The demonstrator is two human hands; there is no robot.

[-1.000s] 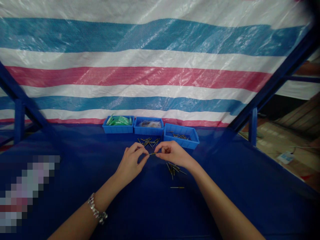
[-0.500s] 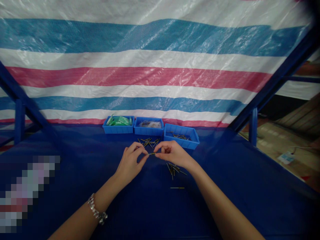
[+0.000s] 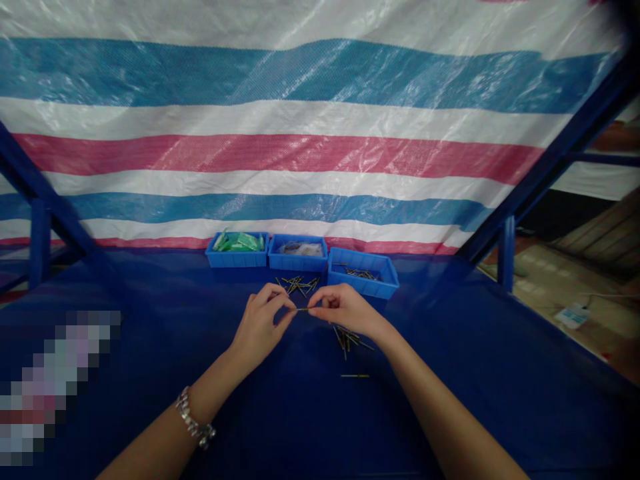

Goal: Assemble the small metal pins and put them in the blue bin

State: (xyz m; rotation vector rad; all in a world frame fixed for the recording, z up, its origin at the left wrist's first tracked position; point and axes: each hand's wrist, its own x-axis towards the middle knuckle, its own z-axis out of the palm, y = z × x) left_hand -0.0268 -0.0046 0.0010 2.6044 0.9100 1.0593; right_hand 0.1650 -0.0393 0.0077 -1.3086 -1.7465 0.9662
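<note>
Between my two hands a thin drill bit (image 3: 301, 309) is held level, its gold part to the right and its silver end to the left. Thumb and fingertips of my left hand (image 3: 265, 320) pinch the silver end. At the other end, my right hand (image 3: 345, 309) grips it between thumb and forefinger, covering part of the gold length. Just beyond my hands lies a loose pile of drill bits (image 3: 299, 285). A second pile (image 3: 347, 339) is partly hidden under my right hand. Nearer to me, a single drill bit (image 3: 355, 376) lies alone on the table.
Three blue bins stand along the back: one with green packets (image 3: 237, 262), one with clear plastic bags (image 3: 299, 264), and an angled one with drill bits (image 3: 364, 287). A striped tarp (image 3: 280, 157) hangs behind the blue table (image 3: 280, 427). Blue frame posts (image 3: 506, 253) flank it.
My right hand has shifted very slightly left along the drill bit, so the gap between my fingertips is a little smaller. The piles and bins have not moved.
</note>
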